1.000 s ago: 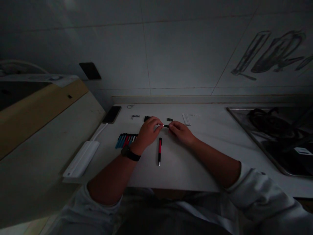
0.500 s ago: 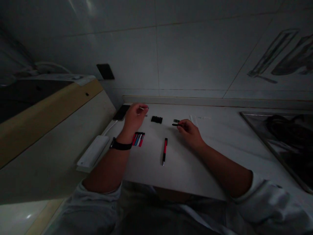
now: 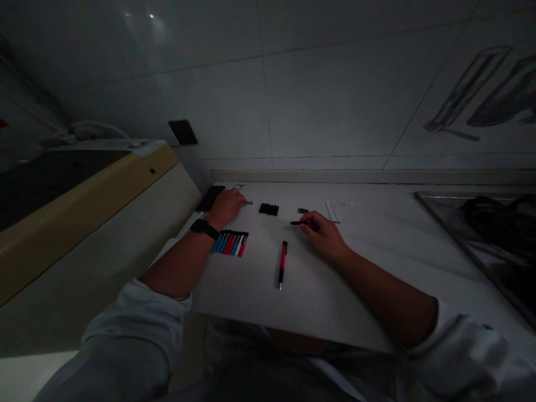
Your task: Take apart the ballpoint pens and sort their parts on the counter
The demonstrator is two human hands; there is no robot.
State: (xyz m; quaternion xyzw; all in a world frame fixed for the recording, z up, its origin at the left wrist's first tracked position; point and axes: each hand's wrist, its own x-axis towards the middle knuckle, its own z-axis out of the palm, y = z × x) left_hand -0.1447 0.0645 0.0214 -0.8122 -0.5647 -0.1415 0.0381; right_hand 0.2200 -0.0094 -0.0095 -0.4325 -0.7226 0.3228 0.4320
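Observation:
My right hand (image 3: 322, 230) pinches a short black pen part (image 3: 296, 223) above the counter, its tip pointing left. My left hand (image 3: 227, 206) is at the back left, fingertips drawn together at a small row of metal-looking pieces (image 3: 249, 202); anything between them is too small to make out. Between the hands lies a cluster of black pen parts (image 3: 268, 209). In front of my left wrist are red, blue and white pen barrels (image 3: 229, 244) with black ends, side by side. A red and black pen (image 3: 283, 262) lies nearer me.
Small dark pieces (image 3: 302, 210) and thin white sticks (image 3: 334, 211) lie behind my right hand. A dark flat object (image 3: 210, 197) rests by the left hand. A metal-rimmed hob (image 3: 452, 245) borders the right; a large box-like unit (image 3: 167, 206) stands left, tiled wall (image 3: 326, 106) behind.
My left hand has lowered and turned palm down to the small metal pieces, its forearm shifting left and uncovering more barrels. My right hand keeps the black part almost in place.

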